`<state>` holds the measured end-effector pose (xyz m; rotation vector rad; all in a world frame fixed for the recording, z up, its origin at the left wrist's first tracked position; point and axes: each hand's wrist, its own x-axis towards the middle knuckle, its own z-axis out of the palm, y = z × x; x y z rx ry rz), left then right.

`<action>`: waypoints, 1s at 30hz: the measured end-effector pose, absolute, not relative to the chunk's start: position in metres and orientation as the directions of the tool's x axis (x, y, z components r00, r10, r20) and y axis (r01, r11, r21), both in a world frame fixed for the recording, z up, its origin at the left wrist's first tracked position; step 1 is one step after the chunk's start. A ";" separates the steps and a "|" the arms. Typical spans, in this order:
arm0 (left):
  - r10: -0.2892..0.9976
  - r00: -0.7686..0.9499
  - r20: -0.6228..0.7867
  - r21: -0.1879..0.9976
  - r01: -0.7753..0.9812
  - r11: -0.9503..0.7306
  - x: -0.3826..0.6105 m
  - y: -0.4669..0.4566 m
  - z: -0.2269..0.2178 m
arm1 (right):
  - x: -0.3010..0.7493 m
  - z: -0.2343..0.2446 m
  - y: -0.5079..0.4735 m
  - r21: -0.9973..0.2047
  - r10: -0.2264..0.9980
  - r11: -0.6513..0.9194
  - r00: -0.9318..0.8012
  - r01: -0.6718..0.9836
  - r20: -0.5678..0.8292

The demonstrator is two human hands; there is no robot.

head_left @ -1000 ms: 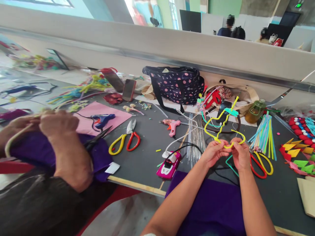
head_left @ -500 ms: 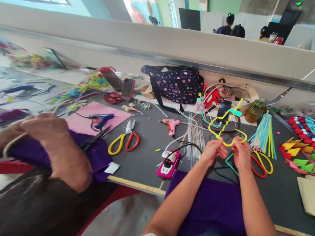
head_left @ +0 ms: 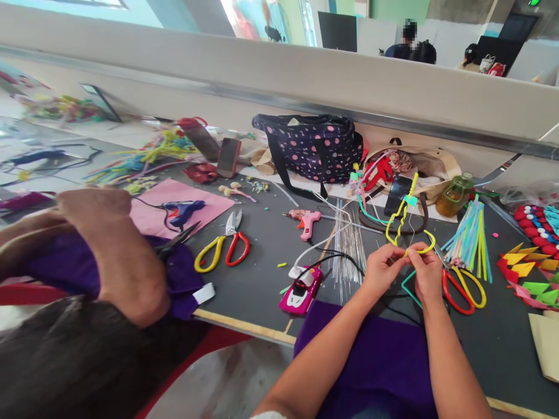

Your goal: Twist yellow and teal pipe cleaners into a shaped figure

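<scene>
My left hand (head_left: pixel 385 266) and my right hand (head_left: pixel 424 269) meet above the dark tabletop, fingers pinched together on a bent yellow pipe cleaner (head_left: pixel 426 242). One loop of it curls out over the right hand. Its twisted stem rises from the fingers and carries a small turquoise piece (head_left: pixel 411 201) near the upper end. Where exactly the fingertips press is partly hidden. Just right of my right hand lie scissors with red and yellow handles (head_left: pixel 463 291). A green bent piece (head_left: pixel 409 289) sits below the hands.
Wire sticks (head_left: pixel 348 250), a pink glue gun (head_left: pixel 308 221) and a magenta power strip (head_left: pixel 300 294) lie to the left. Pastel pipe cleaners (head_left: pixel 469 238) and a bottle (head_left: pixel 454 195) stand right. A co-worker's arm (head_left: pixel 126 256) is at far left, near other scissors (head_left: pixel 227 244).
My hands have come together, and the yellow pipe cleaner has turned so its left loop looks narrower. The co-worker's hand at left has shifted slightly right.
</scene>
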<state>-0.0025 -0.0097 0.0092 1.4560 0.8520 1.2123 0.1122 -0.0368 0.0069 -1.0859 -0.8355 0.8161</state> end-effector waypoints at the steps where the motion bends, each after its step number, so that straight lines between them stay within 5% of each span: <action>1: 0.936 0.249 0.249 0.968 -0.083 -0.235 -0.003 -0.010 0.009 | 0.112 0.007 -0.037 -0.955 0.881 0.256 0.442 -0.148 0.167; 17: 0.922 0.369 0.118 0.922 -0.386 0.037 -0.006 -0.008 0.010 | 0.111 0.007 -0.040 -0.945 0.926 0.178 0.371 -0.273 0.068; 30: 0.914 0.405 0.015 0.910 -0.385 0.155 -0.002 -0.010 0.011 | 0.110 0.008 -0.041 -0.948 0.915 0.235 0.377 -0.216 0.141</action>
